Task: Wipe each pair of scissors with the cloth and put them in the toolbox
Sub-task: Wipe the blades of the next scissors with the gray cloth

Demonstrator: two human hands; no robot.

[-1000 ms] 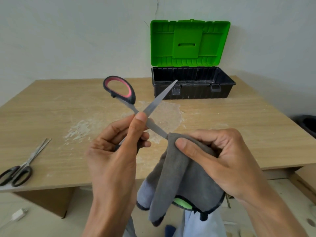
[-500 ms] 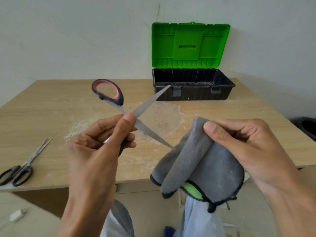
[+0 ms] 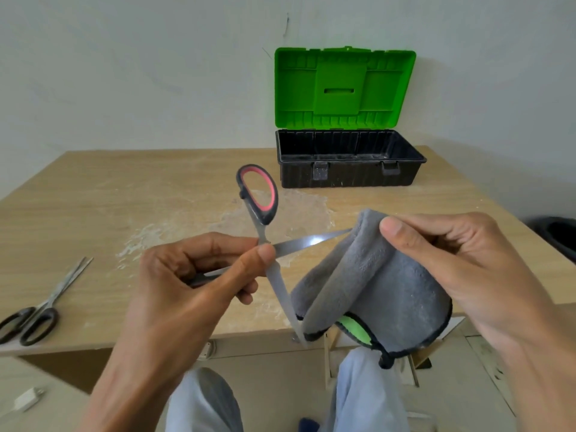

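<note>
While the left hand [image 3: 187, 291] pinches the spread red-handled scissors [image 3: 260, 198] above the table's [image 3: 124, 198] near edge and the right hand [image 3: 452, 260] clutches the cloth [image 3: 374, 291] at a blade tip, the far-edge toolbox [image 3: 349, 177] looks empty, with the black-handled scissors [image 3: 31, 322] lying at the left edge, seemingly unwiped.

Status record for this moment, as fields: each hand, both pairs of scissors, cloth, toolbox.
left hand: grips red-handled scissors near the pivot, blades spread
right hand: holds grey cloth; one blade tip reaches its fold
black-handled scissors: flat on table, near left edge, untouched
toolbox: lid up, no scissors visible inside
</note>
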